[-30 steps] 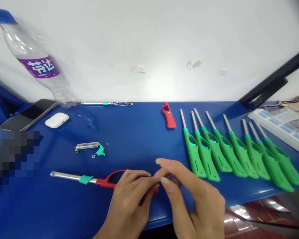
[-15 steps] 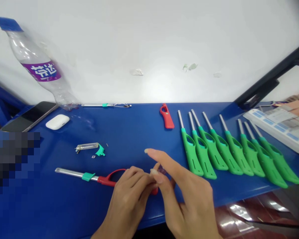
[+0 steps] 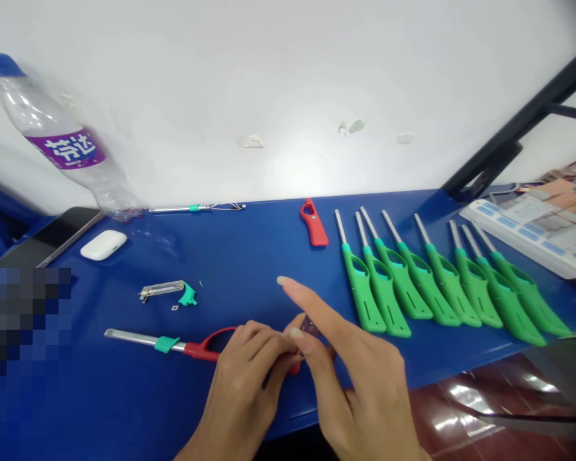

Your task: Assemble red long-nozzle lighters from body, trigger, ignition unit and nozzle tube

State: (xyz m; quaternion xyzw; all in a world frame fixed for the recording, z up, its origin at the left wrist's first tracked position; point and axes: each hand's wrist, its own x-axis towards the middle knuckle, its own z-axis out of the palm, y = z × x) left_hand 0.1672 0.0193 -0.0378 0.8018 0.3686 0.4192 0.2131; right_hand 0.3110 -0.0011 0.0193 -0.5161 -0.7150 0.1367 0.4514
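Note:
My left hand (image 3: 252, 378) lies over the handle of a red lighter (image 3: 204, 349) with a metal tube and a teal piece (image 3: 166, 344) around it. Its fingers are closed, and what they grip is mostly hidden. My right hand (image 3: 360, 378) meets it at the fingertips, index finger raised. A small dark purplish part (image 3: 309, 325) sits between the thumb and the other fingers of my right hand. Left of the hands are a clear tank (image 3: 163, 289), a teal trigger piece (image 3: 187, 295) and a tiny metal plate (image 3: 175, 308).
Several green lighters (image 3: 420, 282) lie in a row at right. A red handle shell (image 3: 313, 224), a thin metal rod with wires (image 3: 196, 208), a white case (image 3: 104, 245), a phone (image 3: 52, 234) and a bottle (image 3: 67, 147) are along the back. A power strip (image 3: 528, 237) is at far right.
The view has shifted and tilted slightly, so the table items appear moved a little. Both hands keep nearly the same pose.

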